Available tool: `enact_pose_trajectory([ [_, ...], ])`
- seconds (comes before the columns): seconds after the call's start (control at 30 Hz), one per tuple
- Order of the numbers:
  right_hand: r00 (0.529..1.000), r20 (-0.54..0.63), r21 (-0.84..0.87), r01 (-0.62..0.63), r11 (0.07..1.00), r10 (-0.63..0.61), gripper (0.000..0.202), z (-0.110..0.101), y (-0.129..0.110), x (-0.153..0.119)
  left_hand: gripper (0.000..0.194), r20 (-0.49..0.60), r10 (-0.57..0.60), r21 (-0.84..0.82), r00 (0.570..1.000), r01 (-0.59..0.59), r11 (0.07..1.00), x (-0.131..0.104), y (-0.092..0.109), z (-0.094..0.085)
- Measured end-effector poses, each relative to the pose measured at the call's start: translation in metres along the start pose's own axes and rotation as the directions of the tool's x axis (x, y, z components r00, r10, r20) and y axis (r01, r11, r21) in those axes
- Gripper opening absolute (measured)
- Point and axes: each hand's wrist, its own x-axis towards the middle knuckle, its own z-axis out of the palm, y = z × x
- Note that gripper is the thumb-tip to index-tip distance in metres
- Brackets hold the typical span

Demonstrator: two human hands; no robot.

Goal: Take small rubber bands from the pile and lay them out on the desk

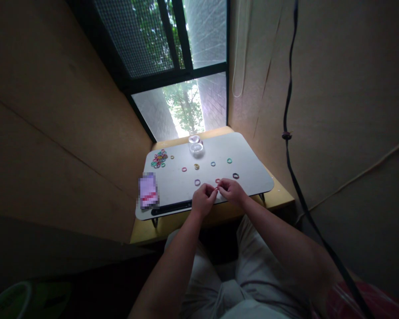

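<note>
The left hand [203, 199] and right hand [232, 190] are facing each other over the white table [174, 188], near its front edge, fingers curled nearly closed, both pinching a small reddish band [216, 188].

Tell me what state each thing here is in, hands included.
Left hand: pinching a small reddish ring
Right hand: pinching the same ring
Ring pile: heaped loosely
Purple ring: lying apart from the pile
White table: standing, legs unfolded
Clear container: open or shut unclear
Black cord: hanging
</note>
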Motion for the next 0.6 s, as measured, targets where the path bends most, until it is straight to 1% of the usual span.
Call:
enact_pose_trajectory([
  [0.3,1.0,0.004,-0.003,-0.007,1.0,0.007,0.008,-0.0008,-0.0044,0.0,0.022,0.001,0.002,0.023,1.0,-0.002,1.0,-0.0008,0.0003,-0.0004],
  [0.6,1.0,-0.005,0.007,-0.01,1.0,0.01,0.01,0.0008,0.0005,-0.0001,0.02,-0.013,0.034,0.043,0.999,-0.033,0.999,-0.0008,-0.0042,0.0007],
])
